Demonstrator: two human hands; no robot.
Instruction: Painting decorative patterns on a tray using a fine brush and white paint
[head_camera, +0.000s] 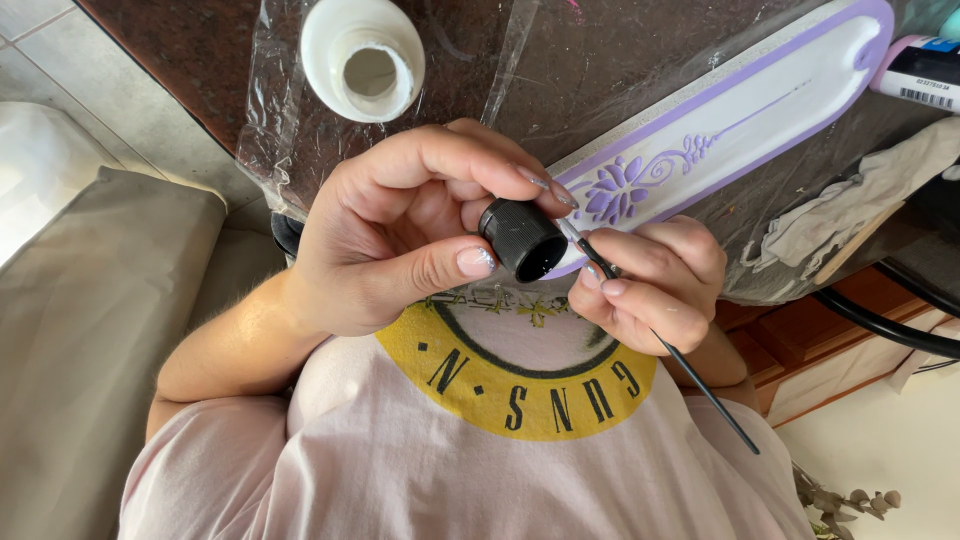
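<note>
My left hand (400, 225) pinches a small black ribbed bottle cap (522, 240) between thumb and fingers, its open side turned toward me. My right hand (655, 280) grips a thin black paintbrush (700, 385) like a pen, with the bristle end at the cap's rim. Just behind the hands lies a long white tray (790, 85) with a purple border and a painted purple flower (615, 190) with scrolls.
A white open bottle (365, 60) stands on clear plastic sheeting (270, 120) over the dark brown table. A crumpled cloth (860, 205) lies at the right, a paint tube (925, 70) at the top right. Black cables (880, 320) run below the table edge.
</note>
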